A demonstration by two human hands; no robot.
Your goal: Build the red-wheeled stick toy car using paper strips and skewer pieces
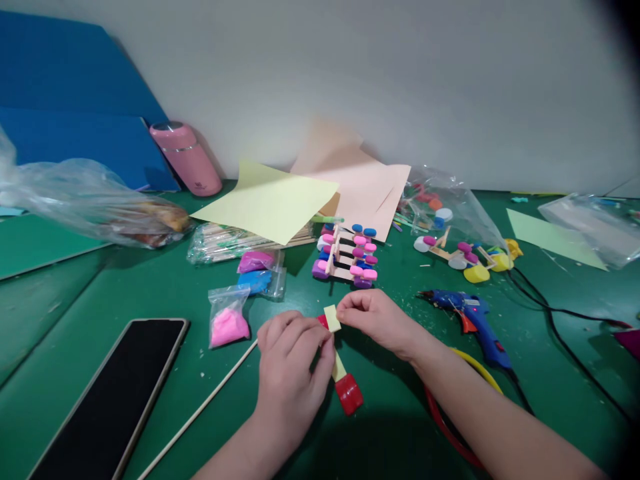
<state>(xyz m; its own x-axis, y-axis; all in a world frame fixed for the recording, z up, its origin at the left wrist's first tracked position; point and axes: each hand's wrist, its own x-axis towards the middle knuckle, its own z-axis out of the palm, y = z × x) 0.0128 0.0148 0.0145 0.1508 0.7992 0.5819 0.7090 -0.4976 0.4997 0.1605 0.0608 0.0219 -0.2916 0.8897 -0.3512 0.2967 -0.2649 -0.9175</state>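
Between my hands is a small craft piece with a pale yellow strip [339,366] and a glossy red block [349,393] at its near end. Its other red part shows at the far end, beneath a small pale yellow paper piece [332,318]. My left hand [295,370] is closed on this craft piece, its fingertips hiding the middle. With thumb and forefinger, my right hand [373,319] pinches the edge of the yellow paper piece. A thin wooden stick [200,408] runs from the lower left up to my left hand; whether the hand grips it is hidden.
A phone [110,400] lies left, near bags of coloured clay [229,320]. Ahead stand small wooden models with coloured wheels [347,257]. A blue glue gun [467,317] and its cord lie right. Paper sheets [273,197] and a pink bottle [187,160] are at the back.
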